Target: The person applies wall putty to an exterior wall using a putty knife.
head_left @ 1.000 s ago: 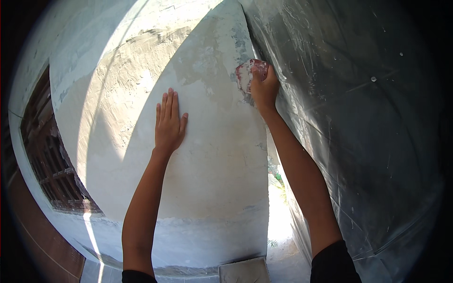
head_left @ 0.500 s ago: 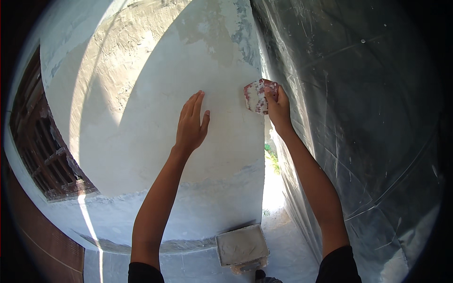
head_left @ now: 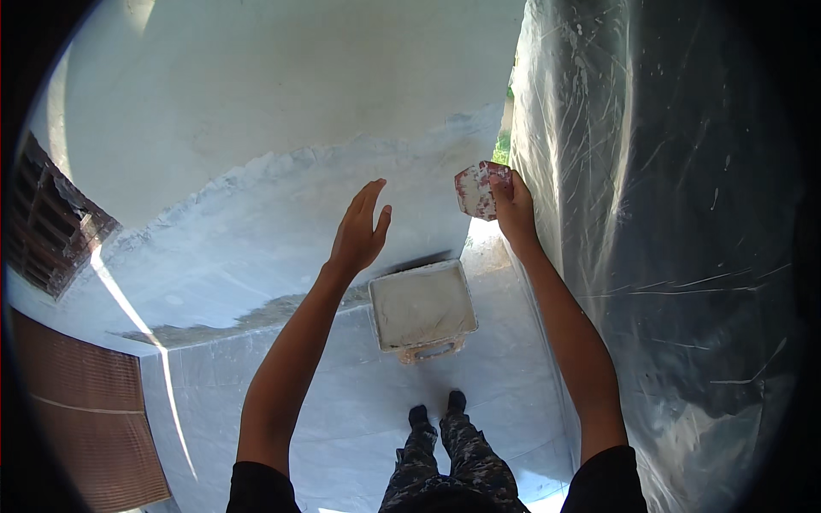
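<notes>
My right hand point(head_left: 516, 209) grips a reddish-brown flat scraper point(head_left: 475, 190) smeared with whitish plaster, the thumb lying across its face. My left hand point(head_left: 361, 227) is held up with nothing in it, fingers straight and close together, thumb apart. Both hands are in front of a pale plastered wall point(head_left: 282, 94); whether the left one touches it, I cannot tell. Below and between them, a rectangular tray point(head_left: 468, 295) full of smooth grey plaster rests low by the foot of the wall.
Clear plastic sheeting point(head_left: 590, 171) hangs along the right side. A brown barred window point(head_left: 51, 214) is at the left, above a brown ribbed panel point(head_left: 90, 427). Plastic sheeting point(head_left: 342, 427) covers the floor around my feet point(head_left: 436, 409).
My view has tipped downward, so the tray, floor and my legs show more fully. The scraper stays in my right hand and has shifted off the wall's upper edge to lower down.
</notes>
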`<state>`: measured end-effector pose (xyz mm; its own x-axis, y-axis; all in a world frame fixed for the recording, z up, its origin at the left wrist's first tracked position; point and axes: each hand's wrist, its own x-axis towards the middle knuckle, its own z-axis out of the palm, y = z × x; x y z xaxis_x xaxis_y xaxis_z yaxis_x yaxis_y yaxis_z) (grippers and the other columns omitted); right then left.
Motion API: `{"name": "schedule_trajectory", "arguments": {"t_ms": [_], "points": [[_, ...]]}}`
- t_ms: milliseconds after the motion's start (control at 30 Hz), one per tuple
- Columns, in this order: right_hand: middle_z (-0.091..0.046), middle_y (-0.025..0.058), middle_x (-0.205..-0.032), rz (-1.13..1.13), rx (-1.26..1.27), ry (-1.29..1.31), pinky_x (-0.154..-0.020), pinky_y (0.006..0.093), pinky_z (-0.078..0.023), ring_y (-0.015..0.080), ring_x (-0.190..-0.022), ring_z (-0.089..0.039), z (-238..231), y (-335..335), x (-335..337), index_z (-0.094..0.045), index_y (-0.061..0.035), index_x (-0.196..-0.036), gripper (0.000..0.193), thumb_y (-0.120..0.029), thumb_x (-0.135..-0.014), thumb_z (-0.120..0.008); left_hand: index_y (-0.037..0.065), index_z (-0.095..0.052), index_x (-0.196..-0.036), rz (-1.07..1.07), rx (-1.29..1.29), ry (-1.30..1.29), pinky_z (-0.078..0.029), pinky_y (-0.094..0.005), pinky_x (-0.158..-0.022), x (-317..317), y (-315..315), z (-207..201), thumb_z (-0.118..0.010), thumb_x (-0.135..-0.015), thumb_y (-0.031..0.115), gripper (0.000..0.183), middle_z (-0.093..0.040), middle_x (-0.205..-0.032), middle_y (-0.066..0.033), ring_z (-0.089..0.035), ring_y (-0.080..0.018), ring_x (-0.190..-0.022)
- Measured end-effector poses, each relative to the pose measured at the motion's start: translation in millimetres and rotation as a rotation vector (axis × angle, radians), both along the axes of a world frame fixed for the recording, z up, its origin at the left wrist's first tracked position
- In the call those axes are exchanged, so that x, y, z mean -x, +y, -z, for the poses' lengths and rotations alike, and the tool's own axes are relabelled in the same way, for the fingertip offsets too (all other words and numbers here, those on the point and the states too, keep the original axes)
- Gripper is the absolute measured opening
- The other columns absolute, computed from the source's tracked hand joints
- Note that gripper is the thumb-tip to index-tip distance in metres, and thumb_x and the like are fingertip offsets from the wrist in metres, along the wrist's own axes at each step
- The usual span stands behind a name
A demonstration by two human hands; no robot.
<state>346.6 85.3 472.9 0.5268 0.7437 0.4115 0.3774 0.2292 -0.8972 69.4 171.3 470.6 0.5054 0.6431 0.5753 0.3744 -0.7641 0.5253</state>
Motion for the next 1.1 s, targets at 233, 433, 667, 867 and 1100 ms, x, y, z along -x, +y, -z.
{"name": "schedule_trajectory", "arguments": {"t_ms": [233,433,667,867,1100], "points": [[-0.071,0.0139,-0.092,-0.022,0.341,-0.071,-0.079,0.0353,-0.051,0.0225,-0.085,-0.068,138.0,-47.4,18.0,-0.063,-0.0002,-0.105,0.029,-0.029,-0.101,-0.059,0.002,-0.047,-0.143,-0.093,0.275,0.087,-0.041,-0.0449,-0.112,31.8,-42.2,140.0,-0.054,-0.102,0.019,0.045,-0.053,-0.142,-0.0226,-0.049,-0.0373,-0.134],[-0.07,0.0184,-0.087,-0.092,0.538,-0.162,-0.075,0.0385,-0.051,0.032,-0.081,-0.068,240.4,-79.9,23.1,-0.064,0.0012,-0.1,0.028,-0.027,-0.1,-0.06,0.001,-0.045,-0.144,-0.159,0.483,0.131,-0.038,-0.0454,-0.113,53.3,-94.3,259.0,-0.053,-0.102,0.018,0.047,-0.051,-0.144,-0.0241,-0.047,-0.0399,-0.136],[-0.07,0.0161,-0.086,-0.129,0.579,-0.501,-0.078,0.0472,-0.047,0.037,-0.085,-0.06,335.7,-101.2,25.5,-0.064,-0.0016,-0.099,0.017,-0.018,-0.095,-0.064,0.0,-0.034,-0.15,-0.25,0.574,0.202,-0.032,-0.0456,-0.118,65.5,-143.8,374.5,-0.055,-0.102,0.02,0.057,-0.035,-0.155,-0.0247,-0.035,-0.0397,-0.144],[-0.071,0.0119,-0.09,-0.204,0.532,-0.66,-0.082,0.0458,-0.045,0.0332,-0.087,-0.059,385.2,-100.4,32.5,-0.065,-0.0037,-0.102,0.015,-0.015,-0.093,-0.067,-0.002,-0.023,-0.154,-0.341,0.575,0.297,-0.028,-0.0472,-0.12,72.9,-159.0,437.6,-0.055,-0.103,0.024,0.066,-0.024,-0.159,-0.0273,-0.028,-0.042,-0.147],[-0.068,0.011,-0.085,-0.282,0.477,-0.775,-0.082,0.0429,-0.045,0.0297,-0.085,-0.056,407.1,-97.3,40.6,-0.068,-0.0048,-0.103,0.013,-0.012,-0.092,-0.068,-0.007,-0.017,-0.155,-0.373,0.636,0.244,-0.027,-0.0477,-0.12,71.5,-163.7,471.3,-0.055,-0.103,0.025,0.072,-0.026,-0.157,-0.0305,-0.028,-0.0437,-0.147]]}}
